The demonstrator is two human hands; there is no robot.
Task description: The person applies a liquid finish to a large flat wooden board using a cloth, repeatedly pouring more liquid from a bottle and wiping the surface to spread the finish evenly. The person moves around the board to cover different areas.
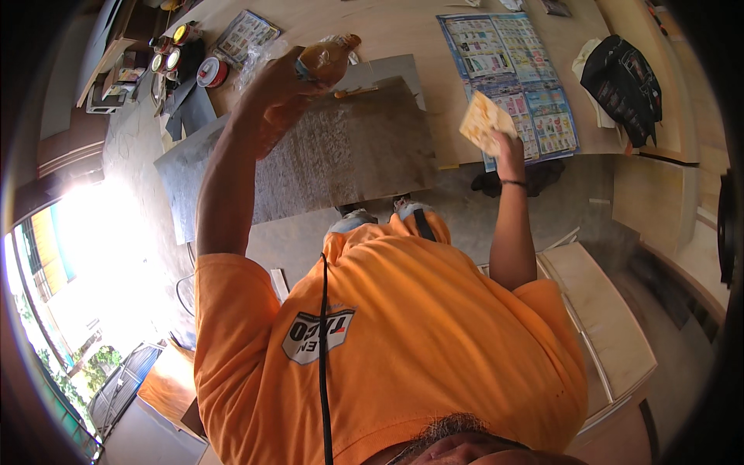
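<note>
My left hand (280, 91) is raised at the upper left, closed around an amber, bottle-like container (325, 62) tilted toward the right. Its exact kind is not clear. Below it lies a dark grey-brown board (356, 143) with a worn, streaky surface. On the right, my right hand (508, 151) grips a flat, pale square pad or folded cloth (487, 122) with yellowish stains. That hand is over the near edge of the bench, in front of spread newspaper sheets. A thin stick-like piece (356, 92) lies near the board's far edge.
Printed newspaper sheets (515, 58) cover part of the wooden bench (372, 35). At the back left stand several cans and a red-rimmed tin (211, 72), near crumpled clear plastic (260, 62). A black bag (626, 89) lies far right. A pale panel (601, 310) is at my right.
</note>
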